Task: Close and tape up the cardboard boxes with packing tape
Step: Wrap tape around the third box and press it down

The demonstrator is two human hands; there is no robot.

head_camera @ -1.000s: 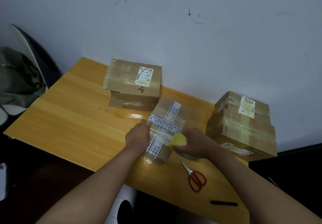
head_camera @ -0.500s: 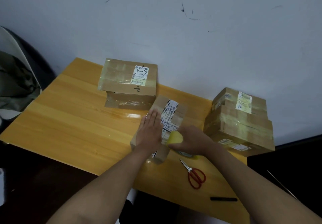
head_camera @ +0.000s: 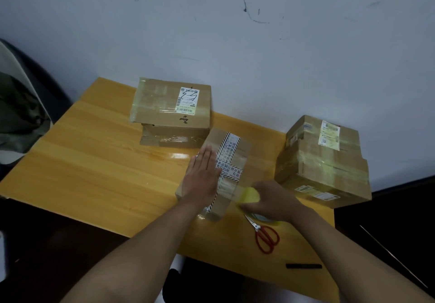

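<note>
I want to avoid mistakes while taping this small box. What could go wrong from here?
1. The tape roll is pulled sideways by the right hand; the strip may wrinkle or land crooked.
2. The left hand only presses flat on the small box, so it might slide.
3. The scissors lie close under the right forearm.

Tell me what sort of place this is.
Probably a makeshift parcel-packing spot in a home or small office, not a warehouse: taped brown cardboard boxes with shipping labels stacked on a small yellow wooden table against a scuffed white wall, with red-handled scissors nearby.
</note>
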